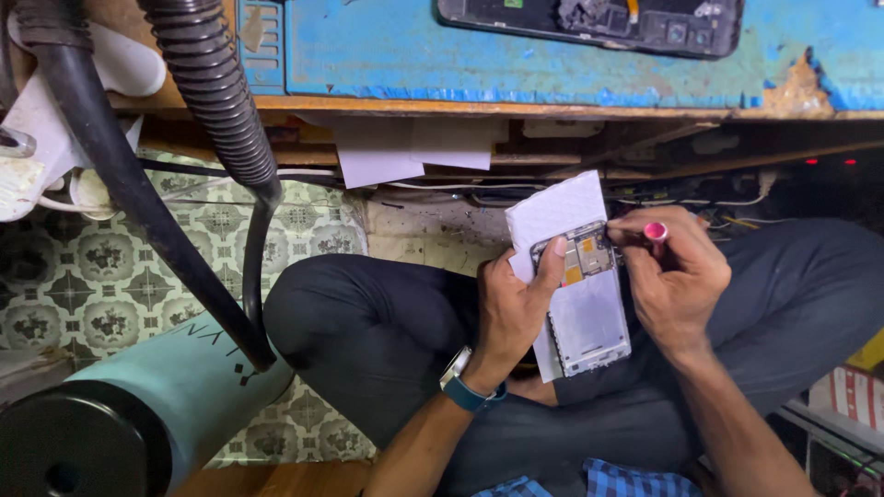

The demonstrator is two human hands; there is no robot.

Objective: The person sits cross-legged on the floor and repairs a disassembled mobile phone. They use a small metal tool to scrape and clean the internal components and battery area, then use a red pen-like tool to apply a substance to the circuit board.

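The left hand [511,308] has its grip closed around an opened phone body [587,299], fingers curled behind and one fingertip hooked over the upper left corner, so the phone is held above the person's crossed legs in dark trousers [368,322]. The right hand [672,281] has its grip pressed together on a small tool with a pink cap [655,230], pinched between thumb and fingers just beside the phone's upper right corner; the working tip is hidden by the fingers (I cannot tell whether it touches the board). The phone's long axis runs near upright in the view, leaning a little to the left at the top, and the exposed part lies directly left of the tool hand, so the right hand is the nearer one to the top end. The phone shows a pale silver back plate below and a circuit area with orange patches above. A white sheet [557,213] stands behind it. On the far side a patterned floor [83,276], black hoses [216,101] and a pale green cylinder [175,396] sit to the left. Farthest, a chipped blue bench [414,51] carries another dismantled phone [589,20].
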